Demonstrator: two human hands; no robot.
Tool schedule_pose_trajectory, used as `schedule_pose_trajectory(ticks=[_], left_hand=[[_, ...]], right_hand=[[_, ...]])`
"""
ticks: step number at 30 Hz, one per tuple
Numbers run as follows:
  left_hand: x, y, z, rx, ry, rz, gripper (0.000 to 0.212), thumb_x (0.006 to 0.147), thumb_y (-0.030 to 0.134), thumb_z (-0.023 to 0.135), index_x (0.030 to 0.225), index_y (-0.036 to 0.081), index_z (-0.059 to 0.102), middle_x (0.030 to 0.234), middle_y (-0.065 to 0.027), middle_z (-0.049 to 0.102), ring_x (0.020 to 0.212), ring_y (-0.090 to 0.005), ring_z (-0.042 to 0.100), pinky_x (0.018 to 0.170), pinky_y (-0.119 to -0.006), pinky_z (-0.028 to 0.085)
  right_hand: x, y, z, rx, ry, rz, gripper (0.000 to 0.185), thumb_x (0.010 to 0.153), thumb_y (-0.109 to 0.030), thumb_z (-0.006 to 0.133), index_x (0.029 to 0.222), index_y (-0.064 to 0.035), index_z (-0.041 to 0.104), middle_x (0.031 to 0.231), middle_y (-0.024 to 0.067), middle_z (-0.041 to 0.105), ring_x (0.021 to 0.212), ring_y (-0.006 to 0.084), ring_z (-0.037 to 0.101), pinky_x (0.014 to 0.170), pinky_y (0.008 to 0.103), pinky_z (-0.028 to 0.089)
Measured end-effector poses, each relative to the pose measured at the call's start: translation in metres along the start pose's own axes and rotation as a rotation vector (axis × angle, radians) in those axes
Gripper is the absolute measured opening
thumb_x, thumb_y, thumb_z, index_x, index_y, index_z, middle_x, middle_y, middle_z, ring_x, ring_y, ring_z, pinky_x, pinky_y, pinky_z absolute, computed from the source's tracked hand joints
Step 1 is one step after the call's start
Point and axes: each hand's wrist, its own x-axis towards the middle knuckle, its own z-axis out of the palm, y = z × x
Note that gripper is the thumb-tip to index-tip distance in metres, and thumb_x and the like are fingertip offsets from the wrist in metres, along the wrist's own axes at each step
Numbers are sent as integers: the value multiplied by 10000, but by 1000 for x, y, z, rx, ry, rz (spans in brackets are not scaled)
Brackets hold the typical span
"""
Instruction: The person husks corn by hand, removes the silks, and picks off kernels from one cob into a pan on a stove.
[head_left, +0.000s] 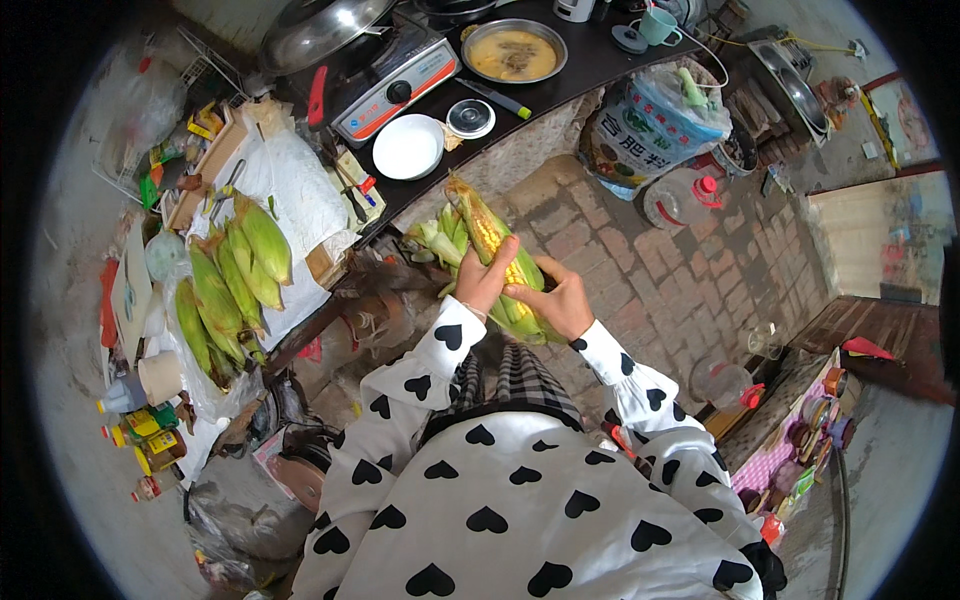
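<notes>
Over the brick floor, I hold a partly husked ear of corn (487, 229) between both hands, with yellow kernels showing between green husk leaves. My left hand (480, 279) grips it along its left side, thumb over the kernels. On its lower right, my right hand (564, 298) clasps the husk, its thumb also on the kernels. Pale green husks (437, 238) lie just beyond my left hand; what supports them is hidden. Several ears of corn still in their husks (229, 281) rest on the white-covered table (289, 180) to my left.
A dark counter (420, 196) ahead carries a gas stove (397, 91), white bowl (409, 147), knife (495, 99) and metal basin of yellowish liquid (515, 51). A printed sack (649, 124) and plastic jug (679, 199) stand on the floor at right. Bottles (154, 439) crowd the left table's near end.
</notes>
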Motion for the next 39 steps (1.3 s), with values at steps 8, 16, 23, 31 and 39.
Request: schedule_pose_trajectory(ticks=[8, 16, 23, 31, 39], left_hand=[[5, -14, -25, 39, -200, -66, 333, 860, 279, 613, 1039, 11, 529, 962, -47, 570, 856, -117, 526, 747, -257, 432], [-6, -12, -32, -25, -318, -112, 408, 725, 44, 725, 1075, 8, 518, 995, -46, 597, 908, -125, 561, 798, -259, 452], [-9, -24, -41, 94, -343, -66, 444, 727, -2, 697, 1119, 1, 489, 1037, -55, 586, 935, -130, 553, 828, -268, 443], [-12, -12, -48, -20, -460, -136, 474, 747, -27, 670, 1167, -1, 452, 1090, -59, 561, 990, -130, 533, 873, -281, 424], [-5, -6, -50, 228, -541, -109, 538, 727, 27, 720, 1185, -25, 443, 1124, -84, 551, 1022, -140, 519, 904, -296, 416]], right_hand=[[5, 19, -4, 28, -148, 64, 305, 847, -241, 616, 968, 39, 627, 676, 103, 631, 618, 83, 541, 553, 283, 445], [1, 13, 1, -269, -48, 13, 278, 886, -186, 499, 805, 70, 570, 660, 287, 538, 571, 440, 534, 517, 418, 426], [2, 25, 10, -326, -27, 6, 242, 855, -149, 473, 841, 90, 501, 683, 322, 529, 666, 466, 545, 579, 486, 429], [6, 37, 6, 22, -125, 160, 313, 848, -166, 449, 1034, 71, 530, 806, 263, 595, 748, 320, 611, 673, 364, 456], [13, 38, -2, -89, -192, 205, 315, 844, -185, 466, 1002, 77, 542, 784, 220, 611, 720, 245, 598, 668, 358, 457]])
